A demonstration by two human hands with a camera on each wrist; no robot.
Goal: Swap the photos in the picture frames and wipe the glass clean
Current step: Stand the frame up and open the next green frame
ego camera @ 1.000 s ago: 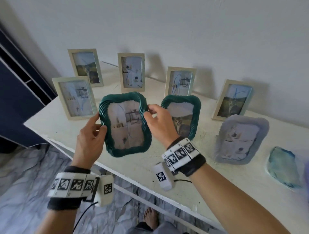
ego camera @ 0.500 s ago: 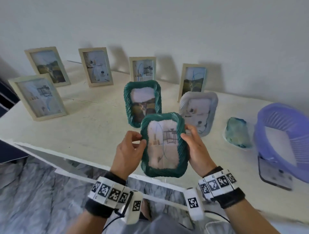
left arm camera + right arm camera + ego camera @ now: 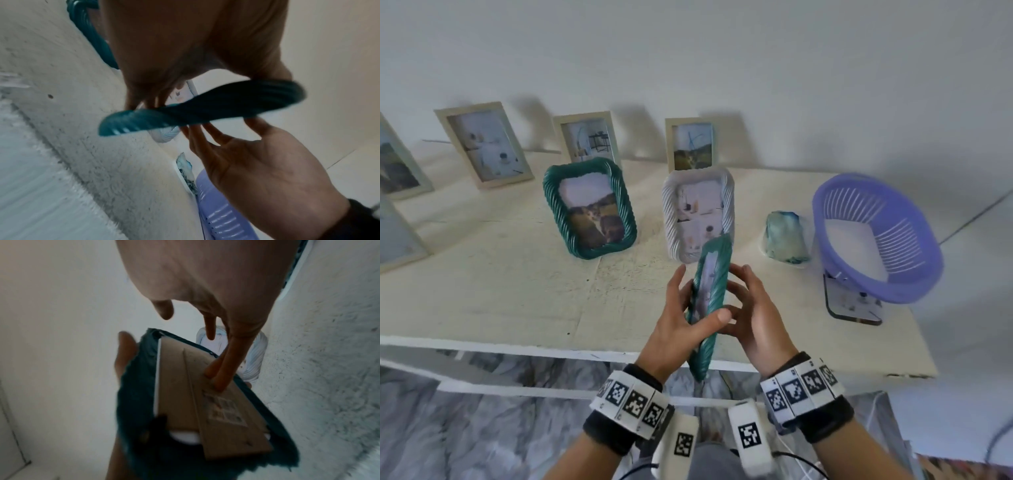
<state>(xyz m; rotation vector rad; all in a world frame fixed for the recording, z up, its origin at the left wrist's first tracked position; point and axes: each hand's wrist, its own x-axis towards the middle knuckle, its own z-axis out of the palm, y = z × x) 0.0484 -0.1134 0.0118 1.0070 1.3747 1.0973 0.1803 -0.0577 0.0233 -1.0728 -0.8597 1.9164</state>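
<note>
Over the table's front edge (image 3: 551,347), with bare tabletop to its left, the left hand (image 3: 681,322) grips the green frame (image 3: 710,291) edge-on, thumb curled across its rim, while the right hand's (image 3: 756,318) straight, spread fingers (image 3: 224,369) press its cardboard back (image 3: 205,402), the purple basket (image 3: 876,240) well right.

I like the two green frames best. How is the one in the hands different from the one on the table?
The held green frame is in the air, gripped by the left hand with the right hand touching its cardboard back; the standing green frame rests upright on the table, untouched. The held one shows its edge, the standing one faces us, showing its photo. Both have twisted green borders.
</note>
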